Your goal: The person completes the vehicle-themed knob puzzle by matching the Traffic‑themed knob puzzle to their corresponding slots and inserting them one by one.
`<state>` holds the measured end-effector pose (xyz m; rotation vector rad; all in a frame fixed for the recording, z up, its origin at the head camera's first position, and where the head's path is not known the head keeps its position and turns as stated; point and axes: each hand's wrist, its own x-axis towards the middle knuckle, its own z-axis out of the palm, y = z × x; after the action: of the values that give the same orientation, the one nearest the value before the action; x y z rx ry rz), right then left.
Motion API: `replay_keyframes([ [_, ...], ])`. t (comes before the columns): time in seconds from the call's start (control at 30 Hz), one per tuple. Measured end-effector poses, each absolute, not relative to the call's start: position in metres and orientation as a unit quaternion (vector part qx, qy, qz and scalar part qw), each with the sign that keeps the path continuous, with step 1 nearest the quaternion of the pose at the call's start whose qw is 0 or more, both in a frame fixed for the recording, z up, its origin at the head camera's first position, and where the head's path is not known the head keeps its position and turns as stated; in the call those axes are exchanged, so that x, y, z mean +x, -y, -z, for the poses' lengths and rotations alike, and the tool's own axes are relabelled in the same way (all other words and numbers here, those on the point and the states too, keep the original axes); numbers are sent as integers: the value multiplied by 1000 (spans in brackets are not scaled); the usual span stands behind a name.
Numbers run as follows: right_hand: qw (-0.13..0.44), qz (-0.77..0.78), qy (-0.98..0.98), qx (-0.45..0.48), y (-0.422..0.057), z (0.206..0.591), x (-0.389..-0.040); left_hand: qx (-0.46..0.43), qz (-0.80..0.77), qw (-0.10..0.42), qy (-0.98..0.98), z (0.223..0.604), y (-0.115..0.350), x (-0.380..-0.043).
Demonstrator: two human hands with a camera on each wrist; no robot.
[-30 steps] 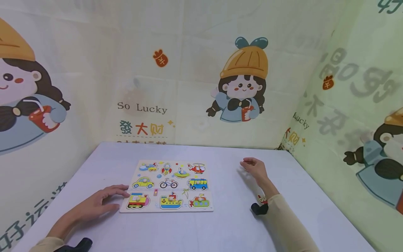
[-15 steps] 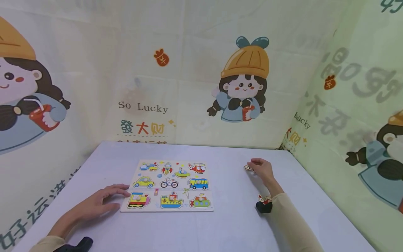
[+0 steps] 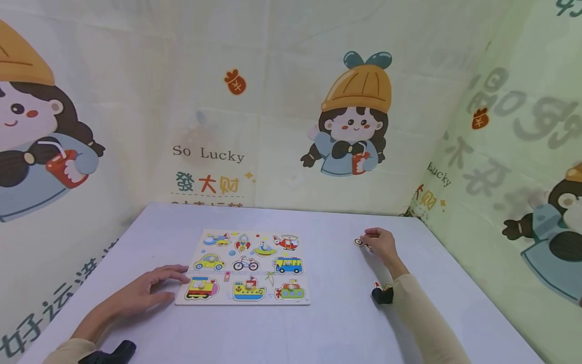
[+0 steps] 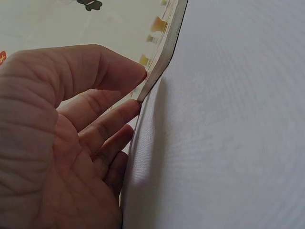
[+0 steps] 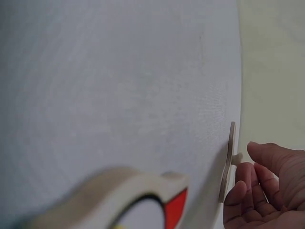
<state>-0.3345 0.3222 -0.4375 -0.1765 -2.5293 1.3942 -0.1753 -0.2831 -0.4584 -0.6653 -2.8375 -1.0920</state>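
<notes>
A flat wooden puzzle board, with pictures of vehicles and several small knobs, lies left of centre. My left hand rests beside its left edge, fingers slightly bent, and in the left wrist view the thumb tip is at the board's edge. To the right, a bicycle puzzle piece is on the table under the fingertips of my right hand. In the right wrist view the piece's small knob sits just outside the loosely bent thumb and fingers, with a gap showing.
A red and white piece lies by my right forearm, partly behind the black wrist mount; in the right wrist view this piece looms blurred in front. White cloth covers the table, and printed curtains stand around it.
My right hand has shifted slightly right, and the bicycle piece, hidden one second ago, now shows left of its fingers. The left hand and board stay put; the head view has turned slightly.
</notes>
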Motion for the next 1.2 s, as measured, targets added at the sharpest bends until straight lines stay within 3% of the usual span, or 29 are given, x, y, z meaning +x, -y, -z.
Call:
replay_keyframes([
  [0.67, 114, -399, 909, -43, -324, 439, -338, -212, 357, 20, 910, 460, 284, -176],
  [1.2, 104, -448, 886, -56, -321, 436, -330, -217, 347, 14, 912, 459, 285, -176],
])
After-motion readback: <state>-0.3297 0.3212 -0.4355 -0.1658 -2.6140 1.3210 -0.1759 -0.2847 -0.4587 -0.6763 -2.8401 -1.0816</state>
